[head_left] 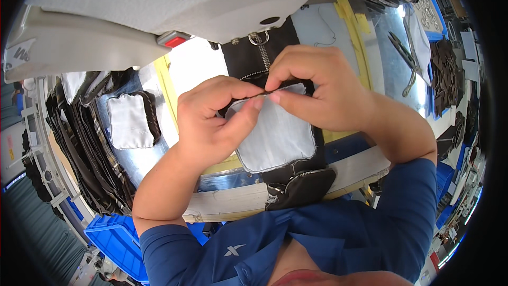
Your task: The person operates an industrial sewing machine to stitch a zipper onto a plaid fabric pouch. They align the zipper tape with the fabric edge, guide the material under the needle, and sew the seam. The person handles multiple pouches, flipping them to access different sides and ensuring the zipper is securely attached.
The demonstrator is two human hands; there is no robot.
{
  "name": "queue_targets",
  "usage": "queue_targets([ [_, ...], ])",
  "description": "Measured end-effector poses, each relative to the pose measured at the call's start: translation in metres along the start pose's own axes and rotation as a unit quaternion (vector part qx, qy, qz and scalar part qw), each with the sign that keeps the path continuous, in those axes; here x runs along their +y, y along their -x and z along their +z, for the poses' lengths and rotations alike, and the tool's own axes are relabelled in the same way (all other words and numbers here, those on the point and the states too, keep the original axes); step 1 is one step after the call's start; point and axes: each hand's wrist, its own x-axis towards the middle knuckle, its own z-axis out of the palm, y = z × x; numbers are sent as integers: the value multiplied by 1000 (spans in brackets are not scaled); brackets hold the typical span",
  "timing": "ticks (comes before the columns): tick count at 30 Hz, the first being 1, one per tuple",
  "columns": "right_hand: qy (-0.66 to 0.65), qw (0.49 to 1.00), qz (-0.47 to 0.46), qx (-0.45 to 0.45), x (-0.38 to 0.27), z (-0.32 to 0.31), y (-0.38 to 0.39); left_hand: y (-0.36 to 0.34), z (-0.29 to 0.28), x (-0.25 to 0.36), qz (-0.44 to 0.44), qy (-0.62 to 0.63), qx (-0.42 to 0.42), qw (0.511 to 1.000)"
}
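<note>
In front of the sewing machine (174, 13), a pale lining panel (278, 140) is pinched at its far edge by the left hand (214, 119) and right hand (320, 87); its border appears overcast, its joining seemingly unfinished.

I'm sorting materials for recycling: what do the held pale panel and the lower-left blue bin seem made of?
The pale panel: probably fabric, soft-sheened, from its gentle creases; fibre unclear. The blue bin: likely moulded plastic, smooth, from its uniform colour and stiff walls.
</note>
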Motion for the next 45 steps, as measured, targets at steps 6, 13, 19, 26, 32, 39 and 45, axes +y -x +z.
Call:
queue_targets([
  [6, -12, 999, 32, -3, -4, -1, 0, 0, -1, 0, -29, 18, -2, 999],
  [13, -13, 999, 25, 23, -2, 2, -1, 0, 0, 0, -36, 22, -6, 999],
  [19, -36, 994, 98, 9, -4, -2, -3, 1, 0, -3, -151, 107, -24, 982],
  [26, -54, 990, 128, 7, -4, -2, -6, -1, 2, -2, -183, 138, -19, 973],
  [32, -23, 995, 91, 15, 0, 0, -6, 0, 3, -2, -198, 139, -19, 970],
  [39, 110, 993, 19, 41, 12, 5, -7, -5, 5, -10, -133, -21, 44, 990],
  [45, 239, 969, 16, 50, 29, 3, -17, -29, -2, -12, -238, -73, 15, 969],
])
